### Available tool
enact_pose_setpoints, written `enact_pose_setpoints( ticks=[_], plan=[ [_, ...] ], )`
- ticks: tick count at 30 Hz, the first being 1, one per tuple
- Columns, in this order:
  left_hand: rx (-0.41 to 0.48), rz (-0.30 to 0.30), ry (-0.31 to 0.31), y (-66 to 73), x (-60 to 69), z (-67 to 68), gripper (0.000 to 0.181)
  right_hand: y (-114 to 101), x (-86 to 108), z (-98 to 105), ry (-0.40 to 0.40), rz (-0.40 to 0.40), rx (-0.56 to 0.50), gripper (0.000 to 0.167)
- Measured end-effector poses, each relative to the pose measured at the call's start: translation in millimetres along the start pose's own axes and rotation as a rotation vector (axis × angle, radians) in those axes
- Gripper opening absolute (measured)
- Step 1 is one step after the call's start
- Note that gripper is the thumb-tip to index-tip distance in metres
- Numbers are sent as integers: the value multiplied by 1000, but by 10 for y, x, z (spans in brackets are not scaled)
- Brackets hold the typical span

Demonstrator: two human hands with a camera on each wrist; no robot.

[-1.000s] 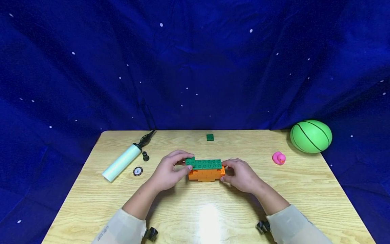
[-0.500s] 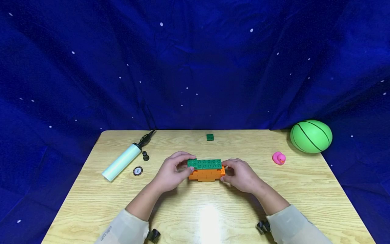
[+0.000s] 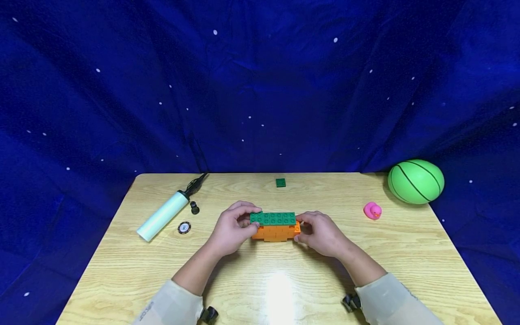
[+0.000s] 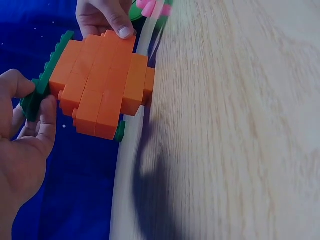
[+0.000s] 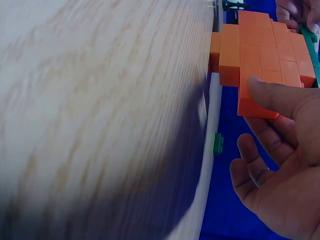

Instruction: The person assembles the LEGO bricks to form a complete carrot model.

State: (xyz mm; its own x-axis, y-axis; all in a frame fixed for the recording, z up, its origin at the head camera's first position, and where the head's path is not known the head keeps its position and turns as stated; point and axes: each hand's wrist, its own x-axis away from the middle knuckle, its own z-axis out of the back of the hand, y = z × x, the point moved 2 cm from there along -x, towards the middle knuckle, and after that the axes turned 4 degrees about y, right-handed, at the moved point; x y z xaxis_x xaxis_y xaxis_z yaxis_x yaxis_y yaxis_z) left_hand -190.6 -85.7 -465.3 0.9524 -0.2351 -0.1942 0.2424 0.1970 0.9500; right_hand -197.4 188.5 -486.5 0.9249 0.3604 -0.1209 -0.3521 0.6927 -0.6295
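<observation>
A stepped orange toy-brick build (image 3: pixel 275 233), topped by a row of green studded bricks (image 3: pixel 278 219), stands upright on the table in the head view. At the row's left end, my left hand (image 3: pixel 230 231) pinches a green brick (image 4: pixel 31 104) between thumb and fingers; the left wrist view shows that grip. My right hand (image 3: pixel 323 235) grips the build's right side, its thumb resting on an orange brick (image 5: pixel 257 104) in the right wrist view. Whether the pinched green brick is fully pressed down cannot be told.
A green plate (image 3: pixel 280 183) lies behind the build on the wooden table (image 3: pixel 325 280). To the left are a hand pump (image 3: pixel 163 215), a black pawn-like piece (image 3: pixel 194 208) and a poker chip (image 3: pixel 184 227). A pink rubber duck (image 3: pixel 372 211) and green ball (image 3: pixel 416 182) sit right.
My left hand has shifted slightly right with the green brick, which now lines up with the rest of the green row. My right hand has kept its place.
</observation>
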Motion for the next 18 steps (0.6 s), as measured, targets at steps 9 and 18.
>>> enact_pose_setpoints(
  ticks=[9, 18],
  plan=[
    [-11, 0, -2, -7, -8, 7, 34, -8, 2, 12, -1, 5, 3, 51],
    [-57, -63, -52, -96, 8, 86, 58, -4, 3, 6, -9, -2, 2, 52]
  ],
)
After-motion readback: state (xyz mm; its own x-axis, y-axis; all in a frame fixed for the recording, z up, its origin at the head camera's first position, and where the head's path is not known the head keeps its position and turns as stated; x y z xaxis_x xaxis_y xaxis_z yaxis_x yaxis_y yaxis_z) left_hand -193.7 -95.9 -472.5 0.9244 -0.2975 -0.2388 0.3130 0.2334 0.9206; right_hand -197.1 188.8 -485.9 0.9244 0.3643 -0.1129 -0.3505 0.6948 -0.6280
